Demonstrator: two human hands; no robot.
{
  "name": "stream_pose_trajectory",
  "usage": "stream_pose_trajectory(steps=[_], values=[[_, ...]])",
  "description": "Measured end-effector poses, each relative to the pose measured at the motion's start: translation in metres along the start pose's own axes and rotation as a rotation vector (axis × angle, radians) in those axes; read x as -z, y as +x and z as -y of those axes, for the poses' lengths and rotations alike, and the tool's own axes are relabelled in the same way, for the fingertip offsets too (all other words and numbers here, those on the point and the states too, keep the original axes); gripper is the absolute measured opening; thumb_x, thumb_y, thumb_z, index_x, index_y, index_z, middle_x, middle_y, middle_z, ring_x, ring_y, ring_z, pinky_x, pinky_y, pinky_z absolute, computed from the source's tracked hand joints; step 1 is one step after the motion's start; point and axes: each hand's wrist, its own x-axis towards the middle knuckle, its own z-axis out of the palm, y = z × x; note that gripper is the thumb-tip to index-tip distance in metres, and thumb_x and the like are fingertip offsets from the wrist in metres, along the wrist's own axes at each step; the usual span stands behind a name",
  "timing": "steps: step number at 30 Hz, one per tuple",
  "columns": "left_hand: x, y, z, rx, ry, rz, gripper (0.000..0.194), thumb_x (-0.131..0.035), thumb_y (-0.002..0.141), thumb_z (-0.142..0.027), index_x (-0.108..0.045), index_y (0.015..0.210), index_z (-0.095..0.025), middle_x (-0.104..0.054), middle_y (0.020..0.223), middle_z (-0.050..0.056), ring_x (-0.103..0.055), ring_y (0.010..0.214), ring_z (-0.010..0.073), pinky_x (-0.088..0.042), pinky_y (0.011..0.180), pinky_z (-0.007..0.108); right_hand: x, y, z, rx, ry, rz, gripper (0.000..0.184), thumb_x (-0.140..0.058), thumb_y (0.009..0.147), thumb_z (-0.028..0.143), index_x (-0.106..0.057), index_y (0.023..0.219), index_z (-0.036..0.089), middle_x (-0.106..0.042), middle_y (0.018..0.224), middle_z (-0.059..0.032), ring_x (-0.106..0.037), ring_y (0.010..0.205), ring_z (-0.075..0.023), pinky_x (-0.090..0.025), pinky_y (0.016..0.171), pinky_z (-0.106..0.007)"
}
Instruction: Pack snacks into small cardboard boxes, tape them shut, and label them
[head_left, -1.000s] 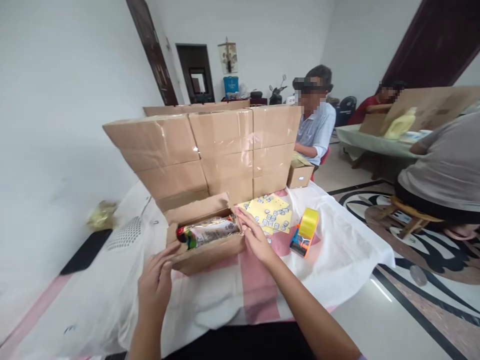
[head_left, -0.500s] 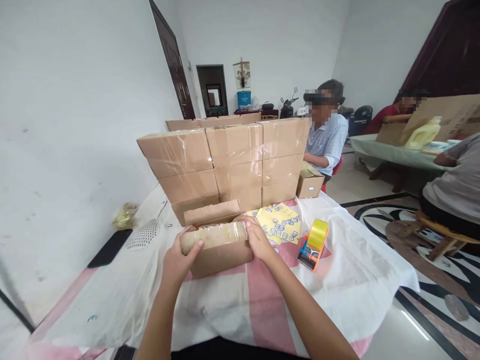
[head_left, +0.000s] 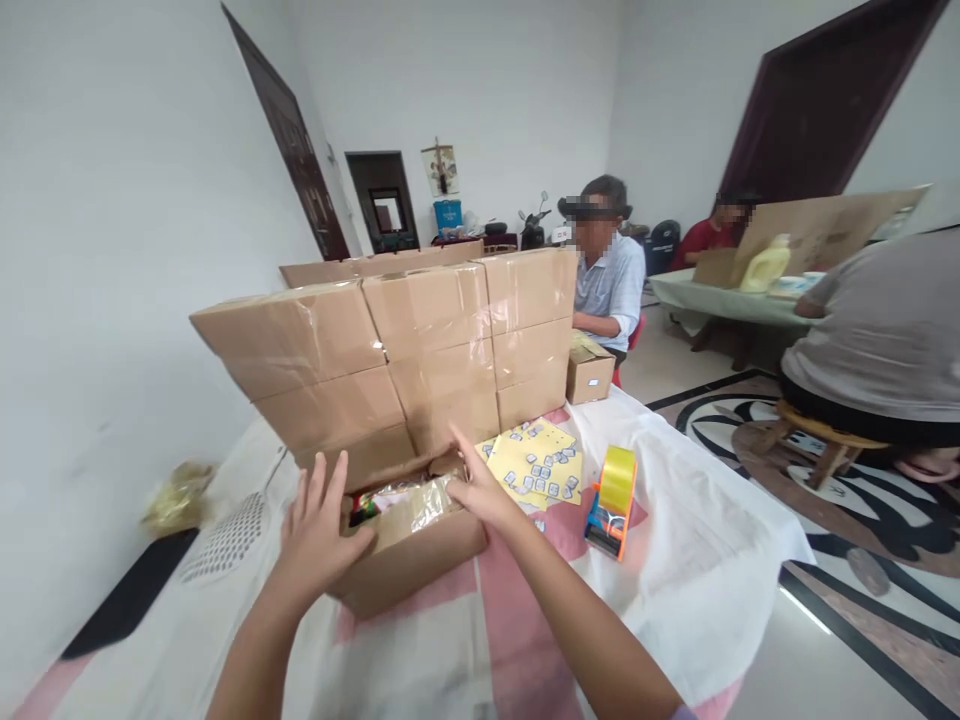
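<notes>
Far side: obstructed by stacked cartons, directly behind the open carton. Carton mouth: partly covered by near flap; left hand and right hand obstruct its ends. Right: passage over flat yellow sheets, bounded by tape dispenser. Near: cloth unobstructed.

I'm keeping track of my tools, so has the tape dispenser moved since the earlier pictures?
No: judged against the yellow sheets and the tablecloth beneath, the tape dispenser stays in the same spot; the camera's own view has shifted.
</notes>
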Motion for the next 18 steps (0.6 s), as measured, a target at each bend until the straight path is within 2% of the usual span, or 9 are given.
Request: stream_pose_trajectory(steps=[2, 4, 6, 8, 10, 12, 15, 17, 18], values=[[0.005, 0.007, -0.016, -0.149, 0.112, 0.055, 0.081, -0.052, 0.080, -0.021, -0.036, 0.159, -0.028, -0.033, 0.168, 0.006, -0.023, 0.157, 0.0370, -0.022, 0.124, 0.065, 0.002, 0.000, 0.003, 0.111, -0.089, 0.012, 0.052, -0.055, 0.072, 0.010, -0.069, 0.119, 0.026, -0.066, 0.122, -0.0046, -0.060, 0.121, -0.0248, -0.042, 0.111, -0.044], [0.004, 0.007, -0.032, -0.260, 0.128, 0.154, 0.070, -0.041, 0.085, -0.015, -0.047, 0.153, -0.030, -0.054, 0.155, 0.004, -0.047, 0.145, 0.0309, -0.036, 0.119, 0.055, 0.003, -0.005, 0.007, 0.154, -0.200, -0.021, 0.027, -0.056, 0.080, 0.013, -0.073, 0.097, 0.024, -0.066, 0.115, -0.0054, -0.061, 0.117, -0.0246, -0.042, 0.109, -0.044], [-0.003, 0.000, -0.042, -0.248, 0.091, 0.197, 0.062, -0.030, 0.095, -0.021, -0.046, 0.155, -0.027, -0.061, 0.148, 0.006, -0.060, 0.132, 0.0288, -0.049, 0.107, 0.046, 0.005, -0.018, 0.014, 0.125, -0.322, -0.079, 0.020, -0.056, 0.090, 0.021, -0.074, 0.098, 0.026, -0.064, 0.129, -0.0066, -0.055, 0.127, -0.0266, -0.038, 0.111, -0.047], [-0.015, -0.012, -0.047, -0.203, 0.077, 0.167, 0.061, -0.030, 0.101, -0.042, -0.041, 0.157, -0.025, -0.055, 0.153, 0.009, -0.056, 0.137, 0.0326, -0.048, 0.108, 0.049, 0.010, -0.035, 0.027, 0.096, -0.409, -0.174, 0.020, -0.058, 0.095, 0.029, -0.074, 0.107, 0.029, -0.058, 0.140, -0.0070, -0.049, 0.135, -0.0290, -0.034, 0.115, -0.049], [-0.027, -0.024, -0.049, -0.232, 0.104, 0.142, 0.069, -0.038, 0.096, -0.059, -0.045, 0.155, -0.024, -0.046, 0.161, 0.010, -0.042, 0.148, 0.0360, -0.039, 0.117, 0.055, 0.024, -0.056, 0.047, 0.123, -0.437, -0.367, 0.019, -0.059, 0.095, 0.030, -0.072, 0.109, 0.028, -0.059, 0.138, -0.0091, -0.050, 0.133, -0.0300, -0.037, 0.113, -0.049], [-0.033, -0.034, -0.052, -0.252, 0.158, 0.101, 0.073, -0.045, 0.091, -0.064, -0.052, 0.151, -0.024, -0.042, 0.163, 0.010, -0.036, 0.151, 0.0390, -0.034, 0.119, 0.059, 0.047, -0.075, 0.070, 0.195, -0.460, -0.650, 0.015, -0.056, 0.095, 0.030, -0.069, 0.100, 0.025, -0.062, 0.125, -0.0104, -0.057, 0.122, -0.0294, -0.043, 0.106, -0.047], [-0.031, -0.042, -0.063, -0.207, 0.230, 0.069, 0.073, -0.049, 0.089, -0.063, -0.055, 0.149, -0.022, -0.054, 0.154, 0.015, -0.049, 0.138, 0.0411, -0.042, 0.108, 0.056, 0.097, -0.096, 0.096, 0.257, -0.531, -1.069, 0.013, -0.055, 0.094, 0.034, -0.063, 0.096, 0.024, -0.063, 0.108, -0.0076, -0.060, 0.109, -0.0274, -0.046, 0.100, -0.046], [-0.023, -0.040, -0.072, -0.169, 0.243, 0.109, 0.072, -0.046, 0.092, -0.059, -0.051, 0.151, -0.018, -0.059, 0.146, 0.016, -0.056, 0.128, 0.0382, -0.047, 0.102, 0.051, 0.131, -0.102, 0.096, 0.169, -0.502, -1.239, 0.023, -0.060, 0.089, 0.040, -0.059, 0.103, 0.022, -0.060, 0.111, -0.0074, -0.059, 0.109, -0.0271, -0.046, 0.099, -0.044], [-0.019, -0.038, -0.077, -0.150, 0.237, 0.140, 0.073, -0.044, 0.093, -0.057, -0.047, 0.154, -0.017, -0.059, 0.146, 0.016, -0.057, 0.127, 0.0368, -0.049, 0.099, 0.048, 0.145, -0.103, 0.090, 0.078, -0.455, -1.269, 0.032, -0.064, 0.084, 0.044, -0.056, 0.105, 0.022, -0.059, 0.114, -0.0080, -0.059, 0.109, -0.0274, -0.047, 0.097, -0.043]])
